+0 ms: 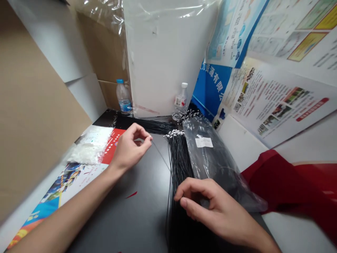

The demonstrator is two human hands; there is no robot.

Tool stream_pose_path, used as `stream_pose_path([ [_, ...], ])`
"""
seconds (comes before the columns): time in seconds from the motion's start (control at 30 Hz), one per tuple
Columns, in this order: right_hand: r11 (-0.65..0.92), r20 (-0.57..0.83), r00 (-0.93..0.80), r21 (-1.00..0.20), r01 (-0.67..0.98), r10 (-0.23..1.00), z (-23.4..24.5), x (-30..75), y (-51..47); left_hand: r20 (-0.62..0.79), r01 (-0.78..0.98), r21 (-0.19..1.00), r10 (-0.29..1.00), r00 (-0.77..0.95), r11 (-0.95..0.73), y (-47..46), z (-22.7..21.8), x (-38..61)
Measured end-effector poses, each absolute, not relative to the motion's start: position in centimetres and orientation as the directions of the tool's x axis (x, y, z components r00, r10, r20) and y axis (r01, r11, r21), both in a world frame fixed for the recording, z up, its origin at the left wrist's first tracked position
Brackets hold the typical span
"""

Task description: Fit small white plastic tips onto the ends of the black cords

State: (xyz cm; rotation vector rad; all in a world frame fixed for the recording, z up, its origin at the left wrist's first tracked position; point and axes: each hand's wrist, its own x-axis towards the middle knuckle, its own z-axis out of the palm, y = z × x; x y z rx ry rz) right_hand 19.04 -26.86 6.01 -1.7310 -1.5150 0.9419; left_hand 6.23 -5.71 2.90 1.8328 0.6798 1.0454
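Observation:
My left hand (pixel 130 147) pinches the end of a single thin black cord (pixel 161 155) between thumb and forefinger, above the dark table (pixel 142 211). The cord runs right and down to a thick bundle of black cords (pixel 179 165) with small white tips at the far end. At the near part of that bundle rests my right hand (pixel 210 207), its curled fingers pinching cords. A second bundle of black cords (pixel 147 125) lies crosswise at the back.
A clear bag of small white parts (pixel 91 146) lies left on printed sheets. A clear plastic bag (pixel 210 154) with a white label lies right of the bundle. Two water bottles (pixel 123 96) (pixel 181 100) stand at the back. Red cloth (pixel 284 182) lies right. Cardboard walls the left.

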Motion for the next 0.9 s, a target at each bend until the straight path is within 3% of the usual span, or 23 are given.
stream_pose_path([
  [0.13, -0.161, 0.0, 0.258, -0.782, 0.603, 0.966, 3.9, 19.7, -26.0, 0.434, 0.061, 0.828, 0.705, 0.561, -0.558, -3.2, 1.9, 12.7],
  [0.27, -0.216, 0.186, 0.391, -0.591, 0.778, 0.901, 1.4, 20.7, -25.3, 0.437, 0.162, 0.666, 0.557, 0.706, -0.728, -2.0, -0.2, 17.2],
  [0.4, -0.306, 0.325, 0.435, -0.378, 0.874, 0.84, 0.5, 21.2, -25.5, 0.498, 0.177, 0.466, 0.423, 0.757, -0.867, -2.2, -1.6, 16.6],
  [0.5, -0.283, 0.417, 0.389, -0.294, 0.913, 0.821, 0.6, 20.8, -25.6, 0.407, 0.254, 0.372, 0.402, 0.82, -0.893, -2.4, -2.3, 15.1],
  [0.67, -0.196, 0.443, 0.27, -0.205, 0.959, 0.855, -0.3, 19.7, -25.3, 0.384, 0.337, 0.377, 0.477, 0.791, -0.863, -1.8, -4.0, 16.3],
  [0.9, -0.189, 0.368, 0.245, -0.183, 0.965, 0.897, -0.9, 19.5, -24.9, 0.411, 0.272, 0.461, 0.475, 0.779, -0.845, -1.3, -4.6, 17.1],
])
